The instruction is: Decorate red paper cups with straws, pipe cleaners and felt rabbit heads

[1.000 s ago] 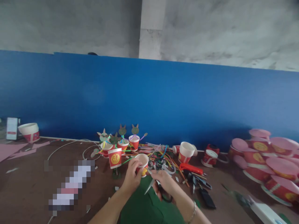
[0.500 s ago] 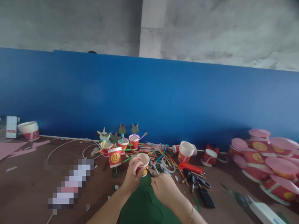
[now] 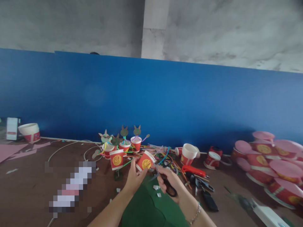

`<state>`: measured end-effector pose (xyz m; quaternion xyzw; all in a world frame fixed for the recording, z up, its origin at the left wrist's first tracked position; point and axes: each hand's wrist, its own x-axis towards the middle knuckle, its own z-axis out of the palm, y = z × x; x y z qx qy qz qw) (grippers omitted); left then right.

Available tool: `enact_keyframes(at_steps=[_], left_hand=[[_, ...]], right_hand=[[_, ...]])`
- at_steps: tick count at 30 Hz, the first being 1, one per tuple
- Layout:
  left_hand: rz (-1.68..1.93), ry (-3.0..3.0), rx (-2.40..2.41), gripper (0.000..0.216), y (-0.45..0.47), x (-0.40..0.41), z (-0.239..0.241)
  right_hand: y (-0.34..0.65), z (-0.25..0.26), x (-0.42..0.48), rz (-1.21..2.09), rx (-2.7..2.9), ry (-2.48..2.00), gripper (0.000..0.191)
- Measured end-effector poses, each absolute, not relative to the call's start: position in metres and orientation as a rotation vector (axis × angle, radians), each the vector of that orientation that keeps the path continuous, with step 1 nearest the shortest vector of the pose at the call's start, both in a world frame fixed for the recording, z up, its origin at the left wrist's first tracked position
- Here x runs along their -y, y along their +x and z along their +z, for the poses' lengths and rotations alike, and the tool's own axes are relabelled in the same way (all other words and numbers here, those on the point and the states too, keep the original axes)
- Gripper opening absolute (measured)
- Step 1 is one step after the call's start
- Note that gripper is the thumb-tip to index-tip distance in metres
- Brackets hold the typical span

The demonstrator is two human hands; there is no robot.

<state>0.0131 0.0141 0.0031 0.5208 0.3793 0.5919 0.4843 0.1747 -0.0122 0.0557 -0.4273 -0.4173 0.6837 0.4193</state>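
Observation:
In the head view, my left hand (image 3: 133,176) is closed around a red and white paper cup (image 3: 146,160) with a gold emblem. The cup tilts on its side, emblem facing me. Scissors (image 3: 170,191) with dark handles sit in the fingers of my right hand (image 3: 172,176). Their blades lie close to the cup's lower right side; whether they touch it I cannot tell. Beneath both hands spreads dark green paper (image 3: 148,205), with small white scraps (image 3: 156,187) on it. Just left of the cup stands another red paper cup (image 3: 116,160) bearing a paper animal head.
Pipe cleaners (image 3: 165,154) lie heaped behind my hands. To the right are a white-rimmed cup (image 3: 188,153), a red-handled tool (image 3: 193,170) and a black object (image 3: 209,200). Pink-topped cups (image 3: 262,160) pile up far right. A blue partition (image 3: 151,104) closes off the back.
The cup has turned from upright onto its side, so its emblem shows. My right hand has moved right and down with the scissors, now more visible. White scraps appear on the green paper.

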Motion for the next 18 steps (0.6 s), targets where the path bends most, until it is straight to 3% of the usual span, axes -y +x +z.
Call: enact_keyframes(at_steps=[6,9,12,14,18], left_hand=[[1.467,1.427,-1.051,0.049,0.007,-0.015,0.004],[1.458,1.503,-1.059,0.053,0.006,-0.016,0.0],[1.489,1.507,-1.089,0.054,0.007,-0.017,-0.003],[1.54,1.468,-1.086,0.057,0.008,-0.018,-0.003],[1.61,1.372,-1.003,0.067,0.01,-0.019,-0.001]], right_hand=[[0.177,0.055,0.013,1.338,1.562,-1.518,0.042],[0.179,0.06,0.02,0.729,1.957,-1.766,0.039],[0.181,0.064,0.025,0.181,2.24,-1.707,0.03],[0.179,0.065,0.025,0.268,2.206,-1.722,0.03],[0.177,0.062,0.019,1.25,1.749,-1.652,0.035]])
